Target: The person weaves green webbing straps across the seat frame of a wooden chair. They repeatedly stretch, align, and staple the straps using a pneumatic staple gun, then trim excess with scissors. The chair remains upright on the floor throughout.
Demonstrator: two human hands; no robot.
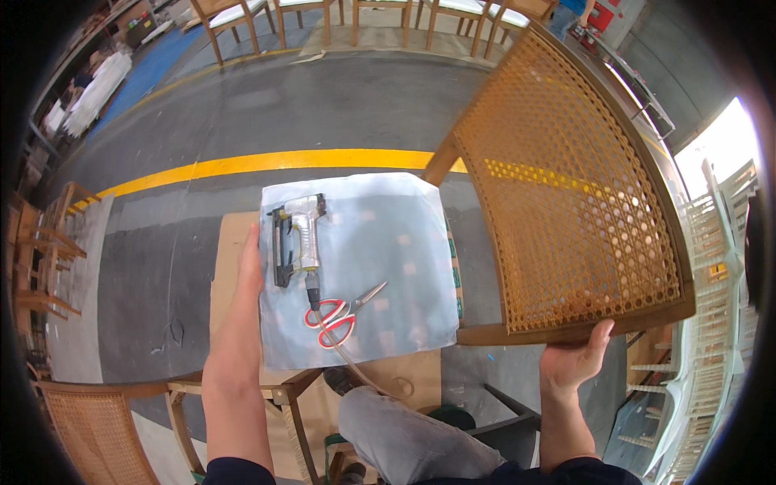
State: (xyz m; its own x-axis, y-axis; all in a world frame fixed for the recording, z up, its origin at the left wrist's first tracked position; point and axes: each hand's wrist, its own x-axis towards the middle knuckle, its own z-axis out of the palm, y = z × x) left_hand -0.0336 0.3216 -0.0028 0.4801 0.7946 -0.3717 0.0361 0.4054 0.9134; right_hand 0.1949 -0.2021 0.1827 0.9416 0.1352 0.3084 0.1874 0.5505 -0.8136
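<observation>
A wooden chair with a woven cane backrest [574,186] is turned so that its back stands on my right. Pale bluish-white cloth covers its seat [404,275]. My left hand [249,263] is closed against the seat's left edge, its fingertips partly hidden. With my right hand [570,364] I grip the backrest's near wooden rail, thumb up along its edge. On the seat lies a silver and black pneumatic stapler [303,234], its hose running toward me. Scissors [343,315] with red and white handles lie across the hose, beside the stapler.
Brown cardboard [234,283] shows under the seat. Another cane-backed chair [97,432] is at lower left, and stacked wooden frames [52,259] stand farther left. Several chairs [380,16] line the far side beyond a yellow floor line [267,164]. Another person [570,16] is at far right.
</observation>
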